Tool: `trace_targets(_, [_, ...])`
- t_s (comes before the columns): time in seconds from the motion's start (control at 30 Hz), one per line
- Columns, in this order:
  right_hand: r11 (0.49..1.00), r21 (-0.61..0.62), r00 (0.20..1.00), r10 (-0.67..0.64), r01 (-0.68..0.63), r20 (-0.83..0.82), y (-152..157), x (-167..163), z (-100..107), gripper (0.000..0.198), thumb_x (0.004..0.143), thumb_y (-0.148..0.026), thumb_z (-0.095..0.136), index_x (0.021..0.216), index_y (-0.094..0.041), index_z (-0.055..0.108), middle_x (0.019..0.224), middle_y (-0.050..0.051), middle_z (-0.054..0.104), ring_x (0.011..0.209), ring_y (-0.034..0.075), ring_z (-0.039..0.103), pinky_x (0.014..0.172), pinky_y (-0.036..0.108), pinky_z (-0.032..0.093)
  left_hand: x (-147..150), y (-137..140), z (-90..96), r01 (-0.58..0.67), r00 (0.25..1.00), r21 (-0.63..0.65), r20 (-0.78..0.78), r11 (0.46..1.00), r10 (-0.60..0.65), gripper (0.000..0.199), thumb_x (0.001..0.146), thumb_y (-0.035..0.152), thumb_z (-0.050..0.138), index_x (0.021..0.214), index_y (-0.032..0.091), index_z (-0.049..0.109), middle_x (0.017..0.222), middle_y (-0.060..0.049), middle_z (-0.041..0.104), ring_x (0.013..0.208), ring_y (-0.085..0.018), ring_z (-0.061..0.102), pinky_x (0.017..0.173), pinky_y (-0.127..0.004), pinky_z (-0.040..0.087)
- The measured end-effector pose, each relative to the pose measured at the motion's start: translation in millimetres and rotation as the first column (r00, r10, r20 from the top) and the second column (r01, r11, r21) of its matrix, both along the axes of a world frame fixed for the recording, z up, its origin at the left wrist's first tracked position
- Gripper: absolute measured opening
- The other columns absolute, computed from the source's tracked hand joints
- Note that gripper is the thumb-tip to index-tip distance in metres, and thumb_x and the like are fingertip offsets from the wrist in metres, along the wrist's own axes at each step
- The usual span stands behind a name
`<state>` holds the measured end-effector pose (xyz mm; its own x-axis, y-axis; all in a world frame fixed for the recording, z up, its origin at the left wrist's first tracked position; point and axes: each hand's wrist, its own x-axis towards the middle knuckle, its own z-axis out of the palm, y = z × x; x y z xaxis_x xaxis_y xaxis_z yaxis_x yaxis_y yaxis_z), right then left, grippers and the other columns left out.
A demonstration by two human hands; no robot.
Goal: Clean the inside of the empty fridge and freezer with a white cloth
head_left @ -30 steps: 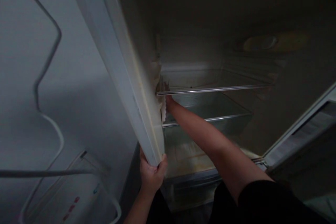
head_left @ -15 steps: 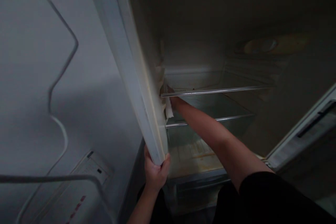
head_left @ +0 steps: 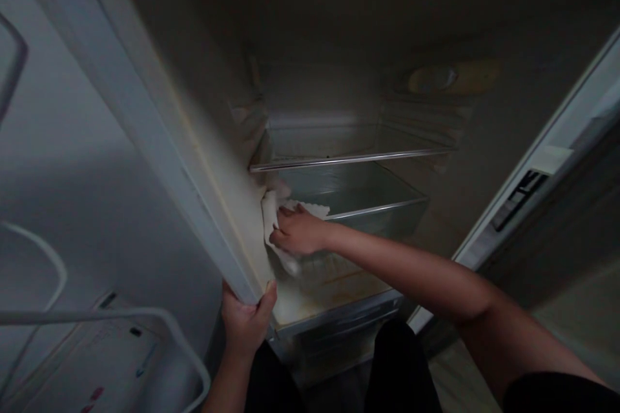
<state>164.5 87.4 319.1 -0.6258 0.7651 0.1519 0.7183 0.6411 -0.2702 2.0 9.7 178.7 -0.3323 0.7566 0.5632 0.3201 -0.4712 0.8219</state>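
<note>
Left hand (head_left: 247, 319): fingers wrapped round front edge of fridge side wall (head_left: 191, 187), thumb on inner side. Right hand (head_left: 300, 232): reaching into fridge, fingers bunched on white cloth (head_left: 270, 216), perhaps paper towel; dim light, hard to tell. Cloth lies against inner face of same wall, near left end of lower shelf (head_left: 378, 209), below upper shelf (head_left: 349, 162). Yellowish fitting (head_left: 472, 77) on opposite inner wall. Pale cord (head_left: 145, 313) outside fridge, at left.

Right hand (head_left: 301, 231) holds white cloth (head_left: 270, 214) inside fridge (head_left: 225, 206); left hand (head_left: 246, 319) grips fridge's edge
</note>
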Motion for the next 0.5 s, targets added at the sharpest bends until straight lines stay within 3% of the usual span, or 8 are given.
trace_targets(0.1, [0.999,0.046,0.997,-0.028,0.025,0.069,7,6,-6,0.070,0.098,-0.044,0.041,0.155,-0.004,0.033,0.160,0.024,0.033,0.151,0.039,0.027,0.120,0.058,0.027,1,-1,0.7,-0.009,1.000,-0.024,0.019,1.000,0.009,0.058,0.070,0.038,0.081,0.118,0.018,0.056,0.106,-0.009,0.069,0.096,-0.025,0.069,0.093,-0.043,0.056])
trace_targets(0.23, [0.988,-0.055,0.986,-0.135,0.141,0.100,43,5,-1,0.071,0.101,-0.053,0.030,0.159,-0.012,0.028,0.168,0.018,0.018,0.154,0.041,0.016,0.118,0.070,0.018,3,-4,7.3,-0.047,0.999,-0.041,0.006,0.998,0.047,0.060,0.066,0.040,0.082,0.115,0.016,0.057,0.100,-0.009,0.071,0.090,-0.025,0.071,0.087,-0.041,0.058])
trace_targets(0.4, [0.975,-0.097,0.973,-0.185,0.199,0.137,105,-1,4,0.073,0.101,-0.057,0.026,0.162,-0.018,0.022,0.170,0.013,0.011,0.156,0.039,0.009,0.118,0.073,0.011,4,-6,10.4,-0.035,0.999,-0.040,0.036,0.999,0.036,0.059,0.067,0.040,0.081,0.115,0.015,0.057,0.096,-0.009,0.072,0.086,-0.024,0.072,0.081,-0.037,0.060])
trace_targets(0.5, [0.974,-0.099,0.972,-0.191,0.205,0.135,143,6,5,0.074,0.100,-0.061,0.030,0.162,-0.021,0.023,0.170,0.012,0.012,0.155,0.039,0.011,0.119,0.072,0.011,0,-5,4.3,-0.043,0.999,-0.047,0.010,0.998,0.044,0.057,0.069,0.041,0.080,0.115,0.016,0.059,0.098,-0.009,0.072,0.087,-0.024,0.072,0.083,-0.037,0.060])
